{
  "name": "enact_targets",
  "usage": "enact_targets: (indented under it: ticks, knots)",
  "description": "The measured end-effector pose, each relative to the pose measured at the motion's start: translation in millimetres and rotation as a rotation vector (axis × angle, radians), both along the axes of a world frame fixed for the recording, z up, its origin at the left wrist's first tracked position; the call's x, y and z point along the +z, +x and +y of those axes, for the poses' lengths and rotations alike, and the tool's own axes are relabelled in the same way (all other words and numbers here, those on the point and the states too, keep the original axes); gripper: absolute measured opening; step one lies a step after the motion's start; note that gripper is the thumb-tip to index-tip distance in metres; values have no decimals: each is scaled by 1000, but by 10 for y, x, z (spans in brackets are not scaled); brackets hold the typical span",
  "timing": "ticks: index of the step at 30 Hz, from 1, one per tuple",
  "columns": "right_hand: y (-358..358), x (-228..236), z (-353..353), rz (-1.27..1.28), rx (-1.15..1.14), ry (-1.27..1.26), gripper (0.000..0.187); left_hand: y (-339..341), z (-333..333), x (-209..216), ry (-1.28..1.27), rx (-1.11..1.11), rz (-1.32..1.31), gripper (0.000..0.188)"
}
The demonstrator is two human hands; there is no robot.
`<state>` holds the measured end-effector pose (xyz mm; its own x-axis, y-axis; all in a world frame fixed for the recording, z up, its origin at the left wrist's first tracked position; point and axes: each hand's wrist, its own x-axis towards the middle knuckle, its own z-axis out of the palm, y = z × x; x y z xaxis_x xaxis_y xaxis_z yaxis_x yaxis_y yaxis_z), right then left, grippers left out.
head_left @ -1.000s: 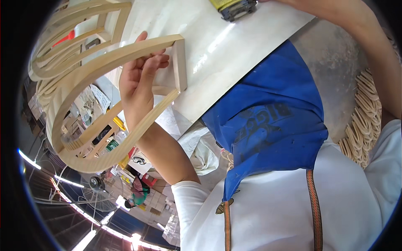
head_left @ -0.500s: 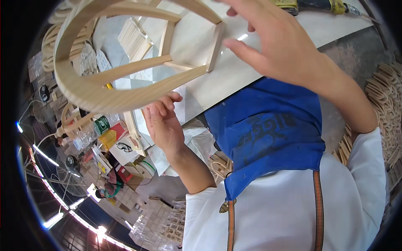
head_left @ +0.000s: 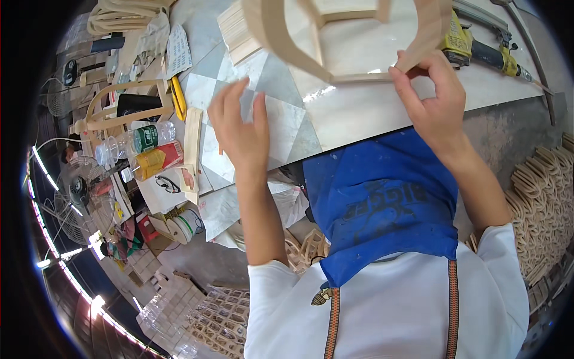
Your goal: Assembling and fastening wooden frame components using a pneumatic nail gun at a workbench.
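Pale worktop (head_left: pixel 359 113) across the upper middle, glossy, with a patch of grey-and-white diamond tiling (head_left: pixel 269 119) at its near-left corner. Yellow power tool (head_left: pixel 478 48) lying on the worktop at the upper right, body pointing off to the right. Stack of thin wooden slats (head_left: pixel 236 33) at the top edge, just left of the frame. Cluttered side bench on the left: clear plastic bottle (head_left: pixel 134 140) on its side, yellow carton (head_left: pixel 156 161) just below it, curved wooden arch piece (head_left: pixel 119 107) above them, yellow-handled cutter (head_left: pixel 177 99) beside the arch, long flat wooden strip (head_left: pixel 192 143) running top to bottom. Electric fan (head_left: pixel 75 191) at the far left. Stacks of bent wooden parts (head_left: pixel 544 197) on the floor at the right, more wooden lattice pieces (head_left: pixel 221 317) at the lower left. Grey concrete floor beyond the worktop's edge. Blue apron (head_left: pixel 382 203) over a white shirt in the foreground.

Right hand (head_left: pixel 433 102) closed on the wooden frame (head_left: pixel 353 42), fingertips pinching its lower right corner where the curved rail meets the straight bottom bar. Left hand (head_left: pixel 239 128) spread wide, fingers up, holding nothing, hovering over the tiled corner and well apart from the frame.

Wooden frame held up above the worktop at the top centre, partly cut off by the upper edge. Long axis running roughly left to right, curved outer rail sweeping down from the upper left to the gripped corner, short cross struts standing upright inside it.
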<state>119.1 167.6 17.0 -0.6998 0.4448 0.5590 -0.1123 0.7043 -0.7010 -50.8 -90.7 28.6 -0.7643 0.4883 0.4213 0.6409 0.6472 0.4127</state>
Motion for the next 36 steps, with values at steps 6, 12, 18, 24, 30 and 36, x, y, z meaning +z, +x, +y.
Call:
enact_targets:
  ticks: [6, 12, 18, 24, 30, 36]
  knots:
    - [-19, -117, -170, 26, 78, -286, 28, -856, 335, 46, -241, -68, 67, 36]
    - [-16, -61, -205, 93, 129, -309, 31, -1035, 413, 184, -563, -169, 68, 23]
    - [25, -82, -172, 101, 118, -217, 33, -940, 235, 106, -502, -196, 462, 18]
    - [76, -113, -136, 179, 128, -172, 37, -152, -70, 55, -206, -131, 672, 23]
    - [195, -114, -199, 199, 253, -124, 42, 637, -5, 126, -72, -152, 575, 23]
    - [325, 166, -477, 36, 358, -438, 39, 1072, 321, 12, 76, -266, 330, 23]
